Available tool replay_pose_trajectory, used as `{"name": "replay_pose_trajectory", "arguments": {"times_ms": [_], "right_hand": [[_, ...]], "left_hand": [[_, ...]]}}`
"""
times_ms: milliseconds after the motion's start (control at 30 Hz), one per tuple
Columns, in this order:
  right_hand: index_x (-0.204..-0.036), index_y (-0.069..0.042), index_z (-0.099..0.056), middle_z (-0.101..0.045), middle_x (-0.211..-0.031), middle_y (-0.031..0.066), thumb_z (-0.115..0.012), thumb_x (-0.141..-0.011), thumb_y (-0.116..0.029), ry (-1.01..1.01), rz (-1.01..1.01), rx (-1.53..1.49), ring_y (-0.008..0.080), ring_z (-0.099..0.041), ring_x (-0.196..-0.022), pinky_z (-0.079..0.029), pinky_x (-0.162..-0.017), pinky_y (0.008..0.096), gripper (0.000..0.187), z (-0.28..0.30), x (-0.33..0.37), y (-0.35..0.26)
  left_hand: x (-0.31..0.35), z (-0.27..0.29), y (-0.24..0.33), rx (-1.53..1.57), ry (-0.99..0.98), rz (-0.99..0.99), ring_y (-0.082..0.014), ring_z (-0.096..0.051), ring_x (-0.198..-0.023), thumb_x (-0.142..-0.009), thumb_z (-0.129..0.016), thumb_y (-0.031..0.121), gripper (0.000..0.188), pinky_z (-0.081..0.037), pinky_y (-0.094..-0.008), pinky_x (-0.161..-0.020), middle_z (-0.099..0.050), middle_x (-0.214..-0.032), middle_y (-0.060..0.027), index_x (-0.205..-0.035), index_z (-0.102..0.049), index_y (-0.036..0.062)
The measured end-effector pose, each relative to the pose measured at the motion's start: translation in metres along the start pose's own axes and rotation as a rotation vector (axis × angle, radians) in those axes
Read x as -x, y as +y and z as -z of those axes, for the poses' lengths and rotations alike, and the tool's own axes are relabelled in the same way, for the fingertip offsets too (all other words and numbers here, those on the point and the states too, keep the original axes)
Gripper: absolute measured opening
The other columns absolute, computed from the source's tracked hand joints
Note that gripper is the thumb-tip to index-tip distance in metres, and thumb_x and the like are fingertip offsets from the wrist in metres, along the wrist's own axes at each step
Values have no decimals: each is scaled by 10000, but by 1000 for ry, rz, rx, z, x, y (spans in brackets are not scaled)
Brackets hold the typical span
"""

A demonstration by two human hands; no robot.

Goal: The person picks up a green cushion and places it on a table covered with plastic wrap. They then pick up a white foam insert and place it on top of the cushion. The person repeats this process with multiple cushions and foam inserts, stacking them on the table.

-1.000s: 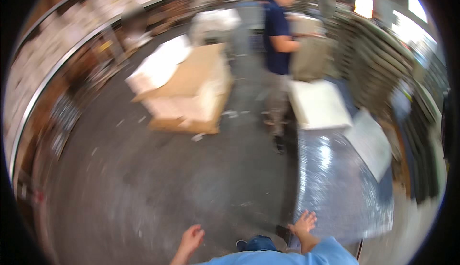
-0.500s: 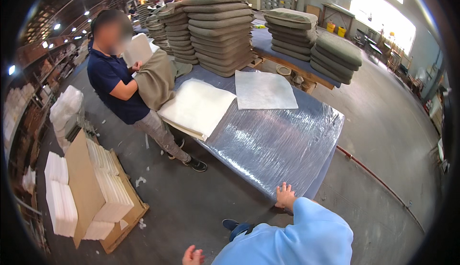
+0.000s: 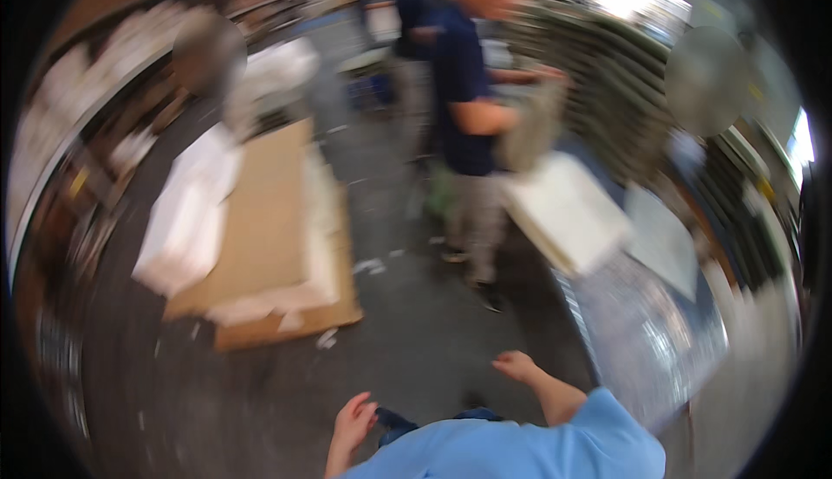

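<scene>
My left hand (image 3: 354,418) is low in front of my body, raised over the floor, with its loosely bent fingers apart and nothing in it. Further right, my right hand (image 3: 517,366) hangs in the air with its fingers curled in, and no object shows in it. It is left of the table wrapped in clear film (image 3: 628,332) and touches nothing. A thick white cushion pad (image 3: 572,212) lies on that table's far end. Beside the pad is a thin pale sheet (image 3: 663,241). Motion blurs much of the picture.
A pallet with a brown cardboard sheet (image 3: 260,219) and white foam stacks (image 3: 195,210) stands to the left. A co-worker in a dark shirt (image 3: 464,89) holds grey-green fabric (image 3: 533,123) by the table. Another person is behind. Stacked grey-green cushions (image 3: 607,80) rise at the right; scraps (image 3: 371,266) litter the floor.
My view has swung left, so the pallet is now nearer the middle and the table far right. My right hand has left the film-covered table, and my left hand has come further into view.
</scene>
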State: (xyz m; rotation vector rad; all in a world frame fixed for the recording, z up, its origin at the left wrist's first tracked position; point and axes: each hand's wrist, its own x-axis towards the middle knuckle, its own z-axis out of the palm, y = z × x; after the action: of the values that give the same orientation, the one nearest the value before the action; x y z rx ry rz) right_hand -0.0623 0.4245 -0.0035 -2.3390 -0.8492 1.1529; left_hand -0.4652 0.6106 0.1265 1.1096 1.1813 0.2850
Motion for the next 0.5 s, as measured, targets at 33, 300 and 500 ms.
{"name": "replay_pose_trajectory", "arguments": {"times_ms": [33, 300, 500], "right_hand": [[-1237, -14, -722, -758, -981, 109, -735, -919, -476, 34, -18, 9, 193, -704, -787, -579, -739, 353, 561, -4, -2, 1], [-1045, -62, -754, -655, -733, 67, -740, -955, -312, -186, -382, -373, 183, -632, -576, -462, -450, 348, 267, -129, -47, -126], [-962, -10, -741, -685, -803, 93, -750, -940, -265, -272, 20, -102, 207, -647, -669, -511, -580, 384, 256, -183, -125, -197]], "left_hand": [[-17, 20, -1, 26, -66, -50, -107, -655, -871, -1003, -692, 197, 477, -538, -264, -723, -707, -1039, -32, -1437, -556, 51], [-72, 250, 59, -130, 258, -43, -121, -649, -876, -999, -689, 266, 478, -532, -293, -732, -718, -1040, -59, -1417, -590, 58], [-164, 348, 136, -113, 325, -194, -124, -641, -925, -1009, -678, 259, 483, -533, -290, -796, -709, -1089, -61, -1432, -573, 50]]}}
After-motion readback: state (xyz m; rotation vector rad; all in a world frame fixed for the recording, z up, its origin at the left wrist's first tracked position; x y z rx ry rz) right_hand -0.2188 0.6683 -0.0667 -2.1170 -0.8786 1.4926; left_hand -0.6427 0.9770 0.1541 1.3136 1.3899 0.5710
